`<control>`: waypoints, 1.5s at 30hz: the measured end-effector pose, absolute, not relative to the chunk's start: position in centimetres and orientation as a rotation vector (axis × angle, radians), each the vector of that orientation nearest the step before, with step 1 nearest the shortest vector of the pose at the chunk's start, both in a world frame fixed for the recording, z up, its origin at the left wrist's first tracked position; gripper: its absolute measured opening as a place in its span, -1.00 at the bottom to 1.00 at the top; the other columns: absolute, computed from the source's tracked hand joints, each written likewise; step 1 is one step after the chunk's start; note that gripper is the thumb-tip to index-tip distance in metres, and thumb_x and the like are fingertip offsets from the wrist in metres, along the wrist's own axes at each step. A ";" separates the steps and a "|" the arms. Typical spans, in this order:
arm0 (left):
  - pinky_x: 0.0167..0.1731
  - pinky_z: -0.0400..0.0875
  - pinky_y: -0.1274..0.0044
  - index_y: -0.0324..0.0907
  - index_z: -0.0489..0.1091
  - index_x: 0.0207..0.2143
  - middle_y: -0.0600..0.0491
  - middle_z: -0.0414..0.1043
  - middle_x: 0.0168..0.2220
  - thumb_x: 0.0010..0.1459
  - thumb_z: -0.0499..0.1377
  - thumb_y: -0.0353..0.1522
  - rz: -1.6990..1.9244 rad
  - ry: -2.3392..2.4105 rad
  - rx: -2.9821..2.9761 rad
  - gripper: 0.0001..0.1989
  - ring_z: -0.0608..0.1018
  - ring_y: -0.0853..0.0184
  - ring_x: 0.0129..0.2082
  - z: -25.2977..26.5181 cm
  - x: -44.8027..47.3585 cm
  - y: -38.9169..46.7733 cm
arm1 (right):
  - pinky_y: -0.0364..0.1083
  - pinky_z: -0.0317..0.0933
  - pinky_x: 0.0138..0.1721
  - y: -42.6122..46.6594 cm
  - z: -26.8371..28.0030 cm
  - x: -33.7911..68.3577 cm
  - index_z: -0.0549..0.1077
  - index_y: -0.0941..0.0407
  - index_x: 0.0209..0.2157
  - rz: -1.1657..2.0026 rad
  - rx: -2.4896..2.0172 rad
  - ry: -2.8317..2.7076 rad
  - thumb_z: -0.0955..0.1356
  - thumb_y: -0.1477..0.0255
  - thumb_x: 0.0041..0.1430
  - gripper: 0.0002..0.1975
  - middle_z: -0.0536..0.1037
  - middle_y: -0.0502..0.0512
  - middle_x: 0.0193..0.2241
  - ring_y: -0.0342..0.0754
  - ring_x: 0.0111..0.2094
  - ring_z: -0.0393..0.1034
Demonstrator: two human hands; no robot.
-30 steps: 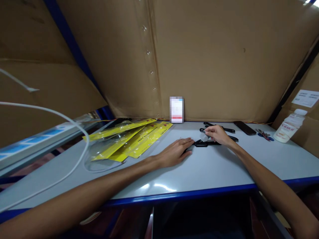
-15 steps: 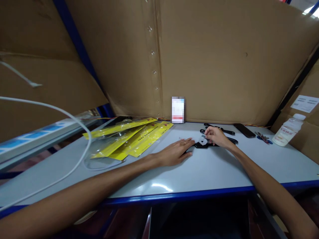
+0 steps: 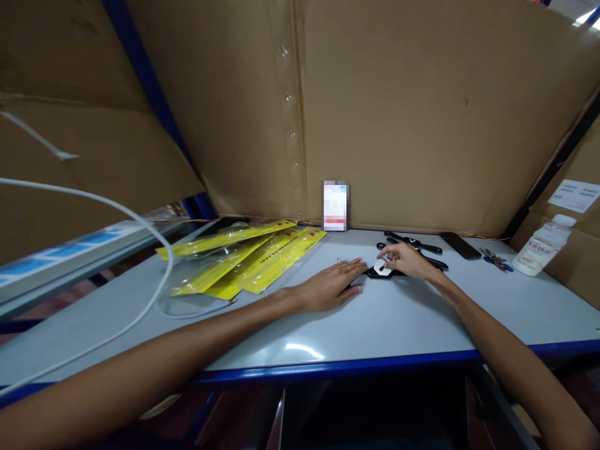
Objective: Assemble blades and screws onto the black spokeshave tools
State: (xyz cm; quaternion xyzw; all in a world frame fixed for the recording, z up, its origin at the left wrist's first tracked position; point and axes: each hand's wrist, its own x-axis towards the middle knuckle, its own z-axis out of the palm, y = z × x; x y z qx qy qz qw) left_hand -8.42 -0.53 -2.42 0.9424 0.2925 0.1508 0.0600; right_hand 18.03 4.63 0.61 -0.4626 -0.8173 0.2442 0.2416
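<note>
A black spokeshave (image 3: 374, 274) lies flat on the table, with a silver blade plate (image 3: 380, 270) that has a dark hole at its middle. My left hand (image 3: 330, 286) rests palm down with fingers stretched out, covering the spokeshave's left end. Above the plate, my right hand (image 3: 399, 257) is closed in a pinch on a small grey metal piece (image 3: 385, 257); its exact kind is too small to tell. The right handle is partly hidden under my right hand. More black spokeshaves (image 3: 429, 248) lie just behind it.
Several yellow-carded clear packages (image 3: 276, 259) lie at the left, near a white cable (image 3: 159, 275). A lit phone (image 3: 335, 206) leans on the cardboard wall (image 3: 398, 125). To the right are a dark phone (image 3: 460, 245), keys (image 3: 497, 260) and a plastic bottle (image 3: 539, 250).
My right hand has shifted slightly and turned over the blade plate, whose hole shows differently now. My left hand stays put.
</note>
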 end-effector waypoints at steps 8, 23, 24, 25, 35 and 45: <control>0.34 0.11 0.24 -0.18 0.07 0.36 -0.18 0.15 0.38 0.46 -0.08 -0.14 0.426 0.893 2.844 -0.47 0.17 0.11 0.41 -2.2 -8.3 -0.6 | -0.17 0.18 -0.50 3.7 1.9 18.2 0.43 0.11 -0.22 1.109 -1.210 -1.854 0.42 0.51 -0.16 -0.65 0.40 -0.11 -0.53 -0.13 -0.53 0.33; 0.36 0.05 0.16 -0.21 0.04 0.38 -0.24 0.06 0.41 0.44 -0.09 -0.03 0.359 0.870 2.847 -0.37 0.13 0.04 0.42 -2.2 -8.5 0.0 | -0.12 0.27 -0.34 5.0 0.1 17.6 0.48 0.15 -0.43 0.914 -1.213 -1.813 0.44 0.49 -0.13 -0.86 0.57 0.02 -0.52 -0.07 -0.45 0.45; 0.36 0.06 0.15 -0.20 0.04 0.38 -0.24 0.06 0.41 0.44 -0.08 -0.02 0.365 0.861 2.844 -0.36 0.14 0.04 0.42 -2.2 -8.5 0.1 | -0.12 0.28 -0.34 5.1 -0.1 17.5 0.48 0.15 -0.42 0.920 -1.219 -1.812 0.44 0.50 -0.13 -0.86 0.59 0.04 -0.52 -0.06 -0.45 0.46; 0.36 0.06 0.15 -0.20 0.04 0.38 -0.24 0.06 0.41 0.43 -0.07 -0.02 0.364 0.855 2.842 -0.36 0.15 0.03 0.42 -2.2 -8.5 0.2 | -0.12 0.28 -0.36 5.2 -0.3 17.4 0.48 0.15 -0.43 0.931 -1.228 -1.812 0.44 0.51 -0.14 -0.86 0.59 0.05 -0.51 -0.05 -0.45 0.46; 0.31 0.15 0.14 -0.19 0.08 0.36 -0.26 0.10 0.39 0.39 0.00 0.01 0.369 0.856 2.836 -0.34 0.21 -0.01 0.38 -2.0 -8.4 0.5 | -0.17 0.17 -0.49 5.4 -0.6 17.5 0.52 0.16 -0.53 0.946 -1.348 -1.867 0.45 0.49 -0.16 -0.94 0.50 0.01 -0.62 -0.13 -0.53 0.35; 0.29 0.22 0.16 -0.17 0.12 0.33 -0.25 0.17 0.36 0.37 0.06 -0.02 0.422 0.846 2.842 -0.36 0.29 -0.02 0.34 -2.1 -8.3 0.6 | -0.20 0.16 -0.56 5.3 -0.6 17.1 0.50 0.17 -0.53 1.048 -1.328 -1.767 0.49 0.53 -0.18 -0.89 0.47 -0.02 -0.66 -0.17 -0.60 0.31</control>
